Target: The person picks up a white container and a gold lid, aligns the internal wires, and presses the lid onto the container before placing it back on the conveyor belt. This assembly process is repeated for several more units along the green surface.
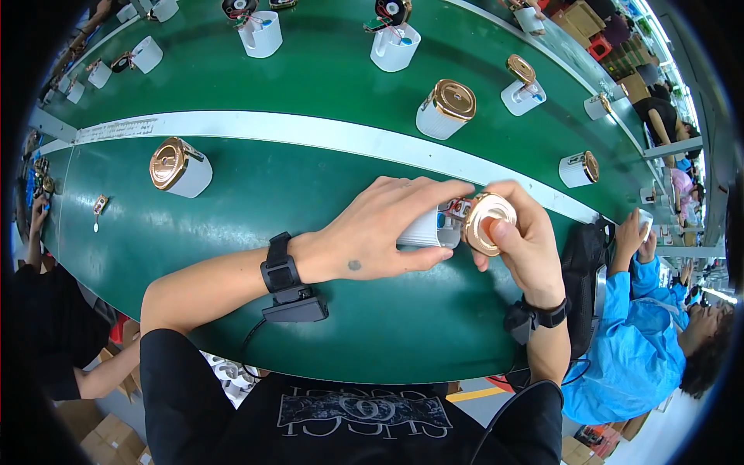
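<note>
Both grips occupied. Left hand (368, 229) straddles a white ribbed housing (419, 231), thumb on the near side, fingers on the far side; right hand (533, 244) pinches a gold cap (491, 219), thumb on its face. Housing sits above the green bench (372, 325) directly right of the left palm, long axis apparently left to right, open end toward the cap. Cap just beside that end, nearer the right hand; whether they touch, cannot tell. A small circuit board (457, 208) shows between them. Count, near bench: one held housing, one held cap, one gold-topped unit (180, 167) at left, one small loose part (100, 205). Past the white strip (263, 126), upper middle: two open housings with black round parts, left (262, 37) and right (396, 51). Edge units too small to count.
</note>
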A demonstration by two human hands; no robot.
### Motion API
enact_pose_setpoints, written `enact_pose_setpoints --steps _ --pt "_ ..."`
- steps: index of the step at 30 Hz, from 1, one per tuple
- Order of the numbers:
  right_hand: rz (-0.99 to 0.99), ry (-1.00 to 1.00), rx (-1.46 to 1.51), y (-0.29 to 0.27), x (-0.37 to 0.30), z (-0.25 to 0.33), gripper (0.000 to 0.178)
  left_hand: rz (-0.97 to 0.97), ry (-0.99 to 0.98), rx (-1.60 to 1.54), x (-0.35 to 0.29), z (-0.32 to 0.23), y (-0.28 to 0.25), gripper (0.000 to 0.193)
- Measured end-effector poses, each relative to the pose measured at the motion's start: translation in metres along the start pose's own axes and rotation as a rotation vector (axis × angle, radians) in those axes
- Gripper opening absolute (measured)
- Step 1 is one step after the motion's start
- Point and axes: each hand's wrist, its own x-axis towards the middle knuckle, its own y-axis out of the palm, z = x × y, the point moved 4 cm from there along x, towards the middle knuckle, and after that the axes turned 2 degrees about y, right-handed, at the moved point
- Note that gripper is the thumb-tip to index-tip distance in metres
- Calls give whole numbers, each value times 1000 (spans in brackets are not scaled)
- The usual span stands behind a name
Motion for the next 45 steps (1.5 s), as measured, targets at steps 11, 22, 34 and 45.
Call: enact_pose_setpoints --steps 11,22,34,45 --pt "-71 -530 -894 28 0 22 61 2 -44 -27 -7 9 2 63" --pt "101 56 155 -7 32 -8 83 5 64 21 -5 12 -4 69" --pt "-524 -393 -498 39 17 2 80 -178 -168 -217 -19 12 6 73" --pt "-440 -427 -708 35 17 -4 63 -142 -51 300 -21 10 0 70"
